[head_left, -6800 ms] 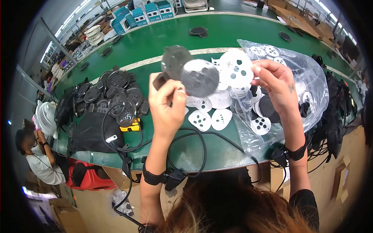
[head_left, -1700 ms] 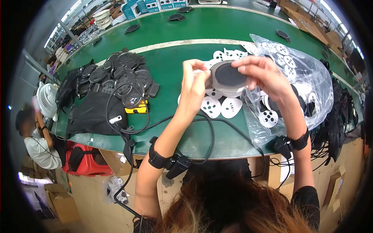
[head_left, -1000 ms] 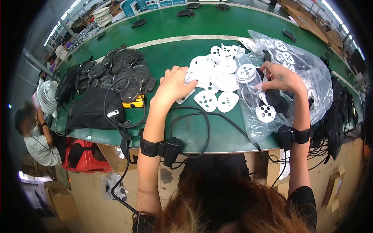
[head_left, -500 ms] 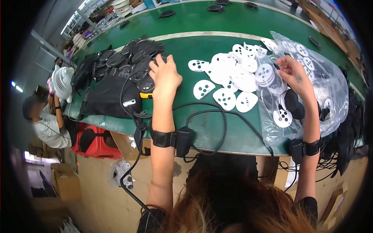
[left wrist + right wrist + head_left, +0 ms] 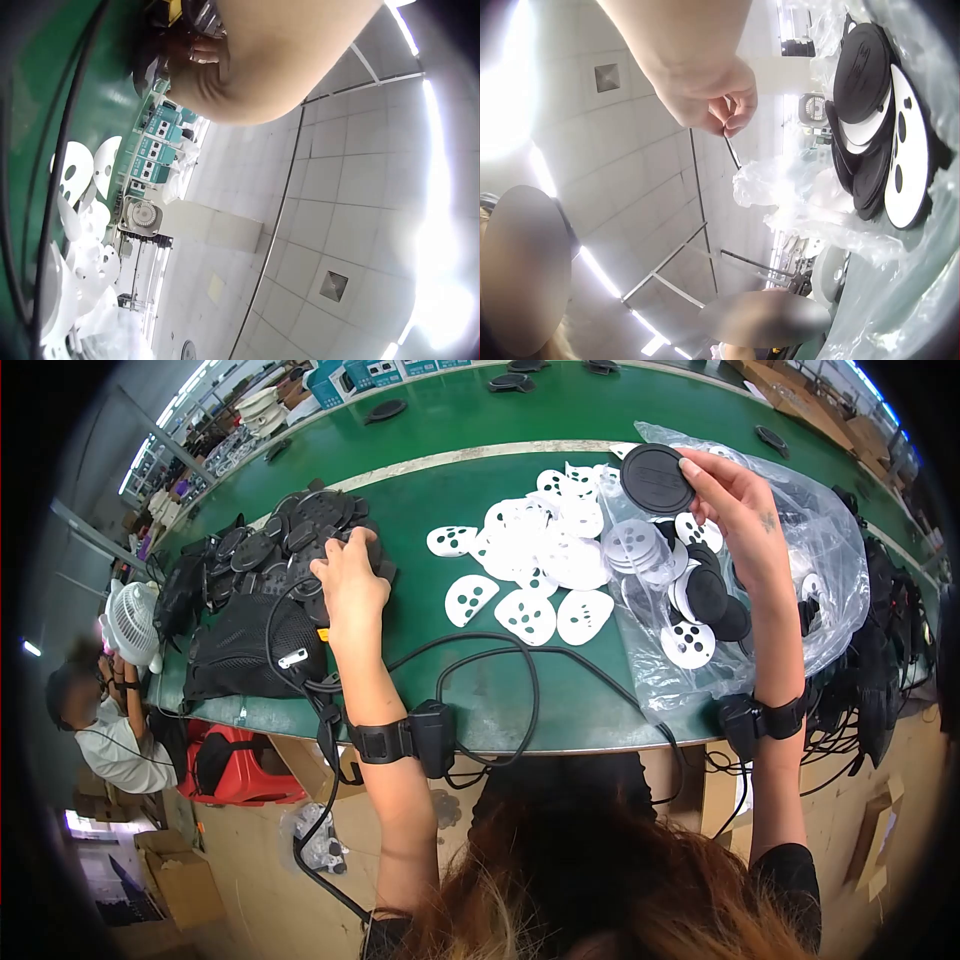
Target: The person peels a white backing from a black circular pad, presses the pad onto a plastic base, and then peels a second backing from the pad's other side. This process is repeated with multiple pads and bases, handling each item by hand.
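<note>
The right hand [image 5: 738, 510] pinches a round black disc [image 5: 656, 478] by its edge, raised above a clear plastic bag [image 5: 640, 665]. Inside that bag lie black discs [image 5: 706, 594] and white pieces with holes [image 5: 687, 645]. At the left, the left hand [image 5: 355, 585] reaches onto a heap of dark round parts [image 5: 312, 520], fingers spread and bent; whether it grips one is hidden. Between the hands, loose white pieces [image 5: 525, 617] are spread on the green table [image 5: 480, 710]. The left wrist view shows the left hand [image 5: 206, 71] beside dark parts, its fingertips in shadow.
A black mesh pouch [image 5: 245, 650] and looped black cables [image 5: 535, 690] lie near the front edge. Dark parts [image 5: 386, 410] sit along the far strip of table. Black straps [image 5: 880, 630] are piled at the right. Another person [image 5: 125, 745] sits at the left beside a white fan [image 5: 133, 622].
Since half a second ago, the right hand has lifted a black disc up from the bag area. The left hand has stayed at the dark heap, its fingers bent over it. The head view has shifted.
</note>
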A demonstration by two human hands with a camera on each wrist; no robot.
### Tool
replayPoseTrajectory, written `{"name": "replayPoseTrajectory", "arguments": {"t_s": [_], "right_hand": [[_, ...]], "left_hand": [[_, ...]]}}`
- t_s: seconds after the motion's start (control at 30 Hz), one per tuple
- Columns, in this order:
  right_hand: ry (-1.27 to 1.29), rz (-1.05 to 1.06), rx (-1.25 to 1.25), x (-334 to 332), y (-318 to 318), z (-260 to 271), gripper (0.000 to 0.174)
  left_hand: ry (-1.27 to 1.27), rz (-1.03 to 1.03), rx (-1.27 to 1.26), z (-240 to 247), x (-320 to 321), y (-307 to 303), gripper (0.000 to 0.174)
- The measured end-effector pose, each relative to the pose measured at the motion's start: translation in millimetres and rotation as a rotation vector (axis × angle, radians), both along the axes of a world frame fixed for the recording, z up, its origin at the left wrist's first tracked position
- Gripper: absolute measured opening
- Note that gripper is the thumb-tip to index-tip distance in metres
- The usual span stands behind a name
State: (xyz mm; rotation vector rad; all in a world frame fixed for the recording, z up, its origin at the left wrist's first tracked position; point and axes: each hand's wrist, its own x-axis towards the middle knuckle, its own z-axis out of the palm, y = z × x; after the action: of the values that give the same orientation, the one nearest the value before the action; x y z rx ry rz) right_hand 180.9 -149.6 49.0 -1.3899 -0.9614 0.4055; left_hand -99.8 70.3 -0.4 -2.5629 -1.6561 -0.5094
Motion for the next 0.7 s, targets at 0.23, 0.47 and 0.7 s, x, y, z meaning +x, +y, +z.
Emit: {"name": "replayPoseTrajectory", "arguments": {"t_s": [0.23,0.47,0.7], "right_hand": [[0.034,0.069,0.140,-22.8,-0.7,8.0,0.026],[0.003,0.218,0.271,-41.3,2.4,2.8,0.011],[-0.670,0.028,0.363,-64.5,3.8,0.8,0.016]], "left_hand": [[-0.460,-0.185,0.368,18.5,3.6,-2.4,0.034],[-1.051,-0.532,0.278,30.4,32.4,-23.9,0.026],[-1.295,-0.859,-1.041,28.6,50.0,-57.2,0.032]]}}
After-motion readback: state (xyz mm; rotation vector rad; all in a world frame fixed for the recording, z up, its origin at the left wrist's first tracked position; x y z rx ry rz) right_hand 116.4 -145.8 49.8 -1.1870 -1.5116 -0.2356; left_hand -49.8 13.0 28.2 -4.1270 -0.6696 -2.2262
